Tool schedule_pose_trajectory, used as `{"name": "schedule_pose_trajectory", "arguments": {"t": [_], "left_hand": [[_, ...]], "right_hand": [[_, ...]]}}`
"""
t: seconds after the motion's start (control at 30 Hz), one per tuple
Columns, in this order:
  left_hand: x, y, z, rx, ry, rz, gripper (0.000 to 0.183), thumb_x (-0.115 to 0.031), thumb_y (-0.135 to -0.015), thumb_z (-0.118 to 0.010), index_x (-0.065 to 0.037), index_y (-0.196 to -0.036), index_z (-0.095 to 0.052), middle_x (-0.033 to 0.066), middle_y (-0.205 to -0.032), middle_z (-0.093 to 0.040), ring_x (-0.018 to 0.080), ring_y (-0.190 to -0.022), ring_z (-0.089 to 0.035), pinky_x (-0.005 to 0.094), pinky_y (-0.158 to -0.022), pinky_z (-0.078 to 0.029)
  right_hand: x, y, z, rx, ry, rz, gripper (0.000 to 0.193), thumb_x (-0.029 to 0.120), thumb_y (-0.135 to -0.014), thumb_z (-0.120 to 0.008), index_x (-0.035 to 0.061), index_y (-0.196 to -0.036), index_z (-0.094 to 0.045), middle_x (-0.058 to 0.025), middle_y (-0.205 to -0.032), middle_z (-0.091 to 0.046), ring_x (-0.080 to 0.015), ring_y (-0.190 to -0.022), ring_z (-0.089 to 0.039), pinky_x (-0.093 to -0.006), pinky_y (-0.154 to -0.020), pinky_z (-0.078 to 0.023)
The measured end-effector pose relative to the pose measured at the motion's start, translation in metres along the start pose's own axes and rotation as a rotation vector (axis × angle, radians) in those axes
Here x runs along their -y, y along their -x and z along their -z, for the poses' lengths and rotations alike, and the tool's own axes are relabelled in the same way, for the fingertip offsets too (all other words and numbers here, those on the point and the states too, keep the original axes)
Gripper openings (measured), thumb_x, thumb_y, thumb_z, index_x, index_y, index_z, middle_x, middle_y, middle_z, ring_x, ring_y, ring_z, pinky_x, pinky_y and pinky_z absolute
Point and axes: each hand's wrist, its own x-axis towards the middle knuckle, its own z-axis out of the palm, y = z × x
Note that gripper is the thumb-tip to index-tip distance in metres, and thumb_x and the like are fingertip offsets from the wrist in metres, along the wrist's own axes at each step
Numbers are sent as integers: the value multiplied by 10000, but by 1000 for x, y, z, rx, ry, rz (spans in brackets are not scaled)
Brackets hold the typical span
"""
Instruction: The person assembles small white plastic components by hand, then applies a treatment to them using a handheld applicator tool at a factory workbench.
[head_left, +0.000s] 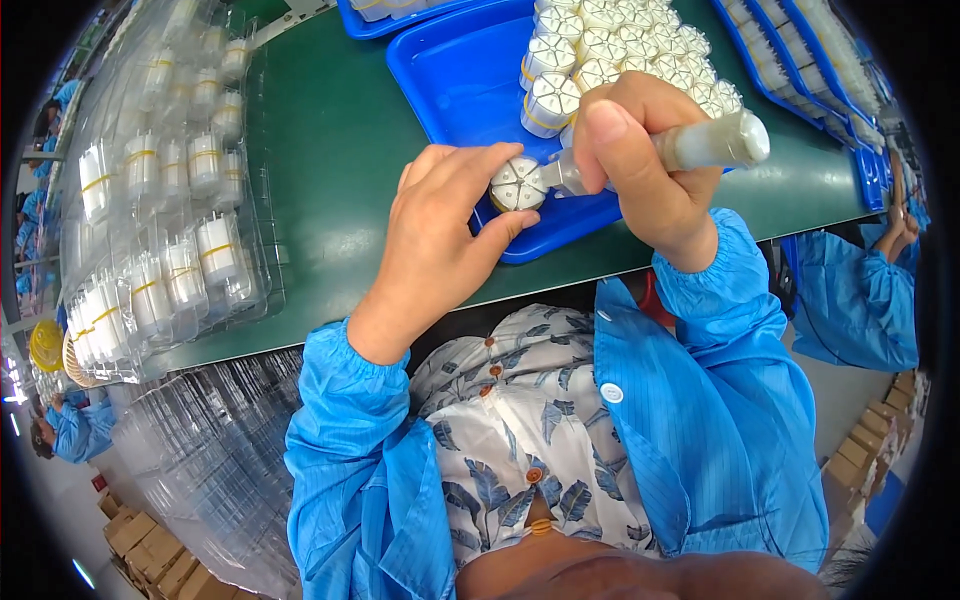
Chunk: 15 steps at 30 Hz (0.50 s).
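Observation:
My left hand (437, 218) grips a white round part (518, 184) between thumb and fingers, over the near edge of a blue tray (440, 75). Its segmented end, with small metal dots, faces up. My right hand (655, 165) is wrapped round a translucent, whitish stick-shaped tool (712, 143) with a rounded back end. The tool's narrow tip points left and meets or nearly meets the part's right side; I cannot tell whether it touches. Several similar white cylinders (552, 100) with yellow bands stand packed in the tray, beyond my right hand.
Clear plastic trays (255, 245) with white banded cylinders stand stacked on the left of the green table (325, 95). More blue trays (790, 60) hold parts at the far right. Other people in blue sleeves (850, 295) and cardboard boxes (868, 440) are beyond the table.

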Motion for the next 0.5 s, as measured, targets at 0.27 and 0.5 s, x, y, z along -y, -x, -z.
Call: {"name": "schedule_pose_trajectory", "arguments": {"t": [0.27, 0.5], "left_hand": [[-4, -2, 0, -39, -10, -31, 508, -135, -662, -814, -27, -1120, -622, 119, -1016, -646, 291, -925, -576, 386, -808, -462], [-10, 1, -16, -190, -133, -64, 556, -115, -633, -831, -30, -1117, -571, 130, -980, -640, 313, -912, -590, 388, -762, -483]], "right_hand": [[-6, -1, -1, 60, 33, -27, 282, 102, -914, -623, 38, -667, -502, 6, -603, -447, -57, -511, -377, -258, -438, -269], [4, -6, 1, 61, 53, -43, 332, 162, -931, -621, 61, -646, -485, 25, -552, -443, -49, -496, -421, -243, -436, -295]]}}
